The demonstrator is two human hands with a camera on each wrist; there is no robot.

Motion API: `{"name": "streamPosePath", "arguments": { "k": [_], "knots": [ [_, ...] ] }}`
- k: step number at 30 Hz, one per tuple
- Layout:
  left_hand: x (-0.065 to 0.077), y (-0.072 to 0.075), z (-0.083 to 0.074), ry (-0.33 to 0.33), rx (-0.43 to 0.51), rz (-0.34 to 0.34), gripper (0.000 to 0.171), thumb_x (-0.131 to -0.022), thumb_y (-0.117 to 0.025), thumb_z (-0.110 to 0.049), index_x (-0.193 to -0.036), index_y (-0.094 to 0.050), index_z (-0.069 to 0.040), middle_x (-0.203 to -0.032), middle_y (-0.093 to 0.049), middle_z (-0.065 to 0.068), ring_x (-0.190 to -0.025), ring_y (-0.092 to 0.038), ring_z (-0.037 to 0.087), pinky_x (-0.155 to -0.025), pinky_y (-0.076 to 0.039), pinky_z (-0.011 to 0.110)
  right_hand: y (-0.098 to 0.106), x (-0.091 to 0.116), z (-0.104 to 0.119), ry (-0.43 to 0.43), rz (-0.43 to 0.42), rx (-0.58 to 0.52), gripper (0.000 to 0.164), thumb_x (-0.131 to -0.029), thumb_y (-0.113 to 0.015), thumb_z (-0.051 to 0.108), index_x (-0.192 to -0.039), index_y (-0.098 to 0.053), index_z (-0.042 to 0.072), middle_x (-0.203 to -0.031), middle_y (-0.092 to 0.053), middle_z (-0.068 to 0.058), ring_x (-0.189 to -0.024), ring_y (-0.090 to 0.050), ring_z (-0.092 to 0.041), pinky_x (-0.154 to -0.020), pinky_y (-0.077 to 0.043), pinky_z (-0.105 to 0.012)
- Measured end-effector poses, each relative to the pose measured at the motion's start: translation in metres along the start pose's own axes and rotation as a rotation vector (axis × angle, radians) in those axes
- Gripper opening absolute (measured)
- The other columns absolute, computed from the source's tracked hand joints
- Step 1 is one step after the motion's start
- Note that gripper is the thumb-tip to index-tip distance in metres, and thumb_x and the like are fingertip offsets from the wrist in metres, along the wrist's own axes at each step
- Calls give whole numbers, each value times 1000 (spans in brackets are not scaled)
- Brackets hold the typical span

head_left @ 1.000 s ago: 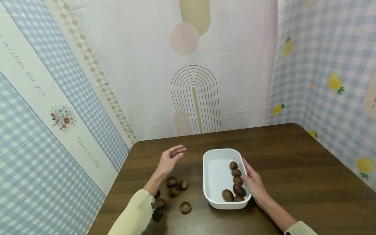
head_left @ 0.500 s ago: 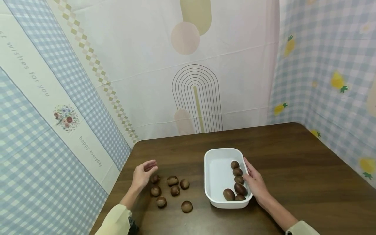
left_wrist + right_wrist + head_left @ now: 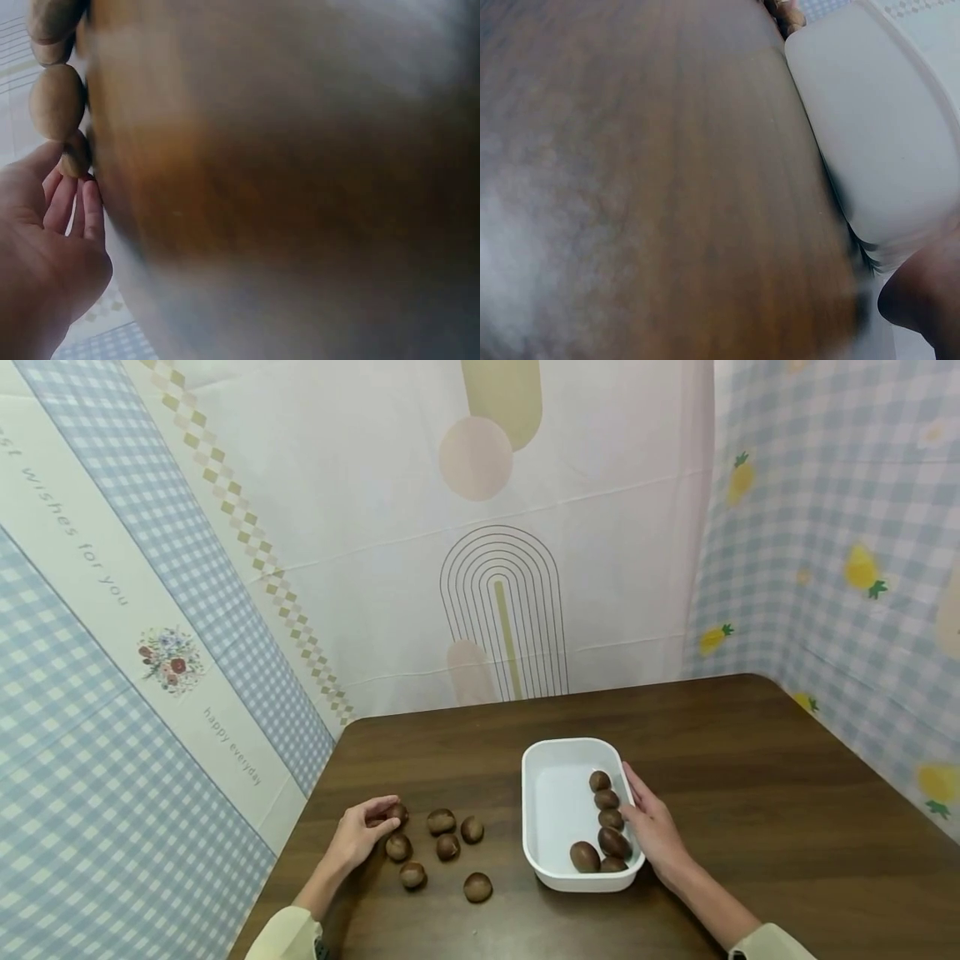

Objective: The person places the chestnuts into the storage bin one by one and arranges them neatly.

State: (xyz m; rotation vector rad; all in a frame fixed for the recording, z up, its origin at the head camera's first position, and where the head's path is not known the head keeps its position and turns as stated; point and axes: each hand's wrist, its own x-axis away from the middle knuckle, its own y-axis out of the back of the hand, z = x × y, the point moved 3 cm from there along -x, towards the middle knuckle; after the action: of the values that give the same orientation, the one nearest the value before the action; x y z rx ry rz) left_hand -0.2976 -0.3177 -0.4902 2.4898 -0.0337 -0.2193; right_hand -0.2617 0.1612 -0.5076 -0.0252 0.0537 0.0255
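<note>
At the left of the table, my left hand (image 3: 356, 835) has its thumb and fingers around a brown chestnut (image 3: 400, 812), which is still at table level. The left wrist view shows the fingertips meeting that chestnut (image 3: 76, 156), with another chestnut (image 3: 57, 102) just beyond. My right hand (image 3: 656, 831) grips the right wall of a white plastic tray (image 3: 531, 810), thumb over the rim and fingers outside. Inside the tray, several chestnuts (image 3: 614, 842) lie mostly along the right side. Only part of the right hand (image 3: 922, 296) shows in the right wrist view, beside the tray's wall (image 3: 877, 112).
Several loose chestnuts (image 3: 441, 822) lie between the left hand and the tray. A single chestnut (image 3: 477, 887) sits nearer the front. Behind the dark wooden table (image 3: 675, 718) hangs a patterned cloth (image 3: 375, 568), with checked cloths on both sides.
My left hand has moved left and down from above the table's middle, and its fingers have closed around the far-left chestnut. The right hand and tray have stayed in place.
</note>
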Motion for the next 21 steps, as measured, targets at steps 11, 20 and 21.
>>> {"name": "streamPosePath", "arguments": {
  "k": [11, 20, 21],
  "knots": [
    [0, 4, 2, -2, -13, 19, 40, -97, -76, 0, -136, -67, 4, -134, -70, 21, -122, -67, 37, -99, -58, 39, -1, 0, 0, -2, 0, 6, 70, -107, -38, -6, -171, -15, 9, -175, -17, -17, -155, -28, -35, -93, -37, -1],
    [-24, 8, -18, -26, 18, -17, 44, -98, -75, -1, -140, -65, 4, -138, -67, 21, -126, -65, 38, -102, -57, 36, 0, 0, -1, -34, 6, 54, 69, -109, -39, -1, -172, -13, 13, -176, -15, -13, -158, -24, -31, -124, -25, -44],
    [-28, 7, -22, -37, 29, -22, 44, -98, -75, -2, -140, -64, 4, -139, -67, 22, -126, -65, 38, -102, -56, 36, 0, 0, -1, -33, 8, 52, 69, -109, -39, -1, -172, -13, 13, -176, -15, -13, -158, -23, -31, -124, -23, -48]
  ]
}}
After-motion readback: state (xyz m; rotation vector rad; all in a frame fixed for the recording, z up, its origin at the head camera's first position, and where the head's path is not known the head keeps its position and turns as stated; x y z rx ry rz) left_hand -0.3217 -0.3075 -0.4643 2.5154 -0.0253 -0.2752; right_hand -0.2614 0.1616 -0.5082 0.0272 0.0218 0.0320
